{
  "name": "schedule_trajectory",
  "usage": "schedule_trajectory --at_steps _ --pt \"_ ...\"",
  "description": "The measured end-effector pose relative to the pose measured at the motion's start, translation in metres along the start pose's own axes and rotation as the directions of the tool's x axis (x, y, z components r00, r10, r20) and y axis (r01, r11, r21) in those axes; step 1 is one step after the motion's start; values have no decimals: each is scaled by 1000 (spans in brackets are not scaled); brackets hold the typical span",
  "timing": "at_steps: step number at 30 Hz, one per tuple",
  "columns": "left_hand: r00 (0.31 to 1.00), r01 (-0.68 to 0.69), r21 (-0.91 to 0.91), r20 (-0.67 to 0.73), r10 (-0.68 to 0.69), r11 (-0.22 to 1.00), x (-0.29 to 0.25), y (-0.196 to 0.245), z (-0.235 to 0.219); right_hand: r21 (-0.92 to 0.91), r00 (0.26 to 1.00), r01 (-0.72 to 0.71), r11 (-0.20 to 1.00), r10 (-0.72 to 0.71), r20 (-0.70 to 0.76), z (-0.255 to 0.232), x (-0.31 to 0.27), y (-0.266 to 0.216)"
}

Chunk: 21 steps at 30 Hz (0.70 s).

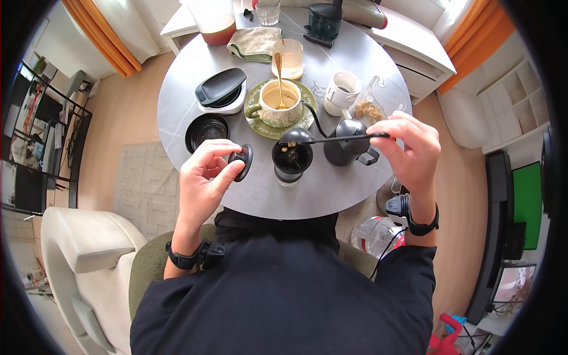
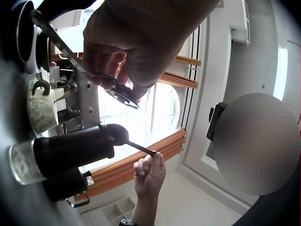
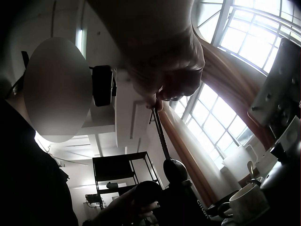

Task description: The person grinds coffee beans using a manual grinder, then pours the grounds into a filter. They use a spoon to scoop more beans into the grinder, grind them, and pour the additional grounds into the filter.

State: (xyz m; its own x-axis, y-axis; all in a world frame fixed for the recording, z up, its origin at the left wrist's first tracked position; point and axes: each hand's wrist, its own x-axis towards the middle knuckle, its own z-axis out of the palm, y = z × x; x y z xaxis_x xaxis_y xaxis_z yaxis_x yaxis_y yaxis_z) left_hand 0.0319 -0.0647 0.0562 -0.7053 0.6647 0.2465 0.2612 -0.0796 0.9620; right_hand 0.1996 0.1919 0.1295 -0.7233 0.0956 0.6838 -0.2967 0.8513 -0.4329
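My left hand (image 1: 204,177) pinches a round black lid (image 1: 244,161) by its knob, holding it on edge left of the grinder. With thumb and fingers my right hand (image 1: 411,151) grips the thin handle end of a black scoop (image 1: 299,136). The scoop's bowl overlaps the far rim of an upright black coffee grinder (image 1: 291,161), where a few pale bits show. In the left wrist view the grinder (image 2: 75,149) has a clear base, and the scoop's bowl (image 2: 118,134) sits right at its mouth. A black gooseneck kettle (image 1: 343,152) stands behind the scoop's handle.
Behind the grinder, a patterned cup (image 1: 269,106) with a gold spoon (image 1: 280,68) stands on a green saucer (image 1: 255,123). A black bowl (image 1: 198,131) and a scale (image 1: 222,106) are at left. At right are a white mug (image 1: 340,94) and a glass vessel with brown granules (image 1: 368,111).
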Motion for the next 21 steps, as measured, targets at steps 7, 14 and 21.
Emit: schedule_trajectory --at_steps 7,14,21 --pt "999 -47 42 18 47 998 7 5 4 -66 989 137 988 -140 -43 -3 -5 1" --pt "958 -282 327 151 245 902 29 30 23 -184 818 -285 941 138 -558 -37 -12 26" --pt "880 -464 460 334 336 757 48 22 45 -309 666 -691 653 408 -625 -57 -44 98"
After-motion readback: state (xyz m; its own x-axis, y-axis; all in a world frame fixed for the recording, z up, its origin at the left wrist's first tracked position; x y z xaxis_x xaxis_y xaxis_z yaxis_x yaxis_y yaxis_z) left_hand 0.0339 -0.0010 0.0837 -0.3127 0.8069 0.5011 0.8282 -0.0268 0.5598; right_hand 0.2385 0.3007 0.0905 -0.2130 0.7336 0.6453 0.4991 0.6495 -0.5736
